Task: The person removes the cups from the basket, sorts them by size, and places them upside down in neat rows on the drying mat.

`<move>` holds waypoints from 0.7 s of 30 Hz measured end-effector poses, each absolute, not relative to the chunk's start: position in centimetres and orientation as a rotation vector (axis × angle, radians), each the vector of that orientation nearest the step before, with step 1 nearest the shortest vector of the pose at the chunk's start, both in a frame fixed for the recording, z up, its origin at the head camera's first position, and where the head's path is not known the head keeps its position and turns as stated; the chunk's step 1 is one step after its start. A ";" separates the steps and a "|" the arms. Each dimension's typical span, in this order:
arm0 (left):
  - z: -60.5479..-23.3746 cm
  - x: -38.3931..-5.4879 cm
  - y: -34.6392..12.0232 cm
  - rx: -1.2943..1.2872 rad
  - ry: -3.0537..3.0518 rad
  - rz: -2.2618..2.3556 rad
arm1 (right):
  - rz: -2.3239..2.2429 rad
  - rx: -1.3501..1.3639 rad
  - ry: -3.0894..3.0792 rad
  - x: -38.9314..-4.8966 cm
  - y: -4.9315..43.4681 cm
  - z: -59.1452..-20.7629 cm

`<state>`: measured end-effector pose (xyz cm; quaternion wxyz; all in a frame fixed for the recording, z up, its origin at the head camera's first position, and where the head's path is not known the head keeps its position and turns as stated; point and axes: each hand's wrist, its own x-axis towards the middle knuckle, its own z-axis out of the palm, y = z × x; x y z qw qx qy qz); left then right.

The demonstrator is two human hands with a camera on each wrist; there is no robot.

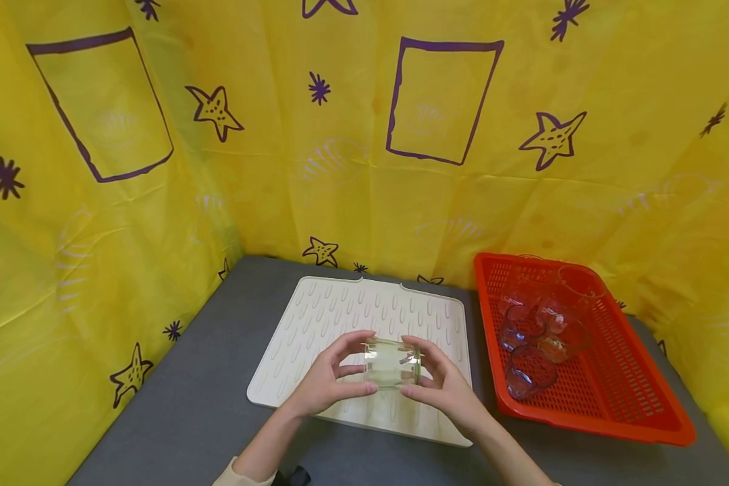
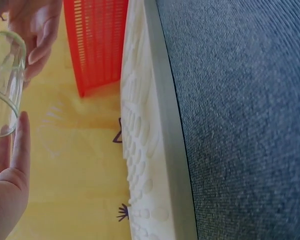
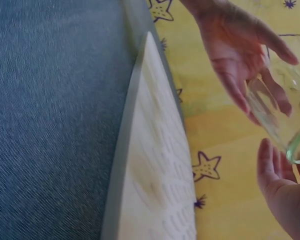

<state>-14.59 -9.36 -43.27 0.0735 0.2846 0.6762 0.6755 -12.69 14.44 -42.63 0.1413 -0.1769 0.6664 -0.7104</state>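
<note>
Pale-green cylindrical glass tumbler [image 1: 391, 364], sideways, gripped at its ends by left hand [image 1: 328, 383] and right hand [image 1: 448, 388].
Red perforated plastic basket [image 1: 607, 419]: contains clear and bluish glass vessels [image 1: 530, 371].

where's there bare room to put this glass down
Bare: the mat beyond the held glass, and the table between mat and left curtain. In the basket, the near right end is bare; the rest is crowded with glasses.
</note>
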 end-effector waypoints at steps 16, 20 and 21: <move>-43.1 -14.5 -9.6 0.821 1.981 2.086 | -2.162 -0.354 1.840 -12.7 13.7 -43.0; -43.2 -14.5 -10.0 0.770 1.977 2.045 | -2.159 -0.316 1.861 -12.9 13.4 -43.1; -43.3 -14.6 -10.2 0.758 1.985 2.028 | -2.154 -0.298 1.876 -13.0 13.4 -43.1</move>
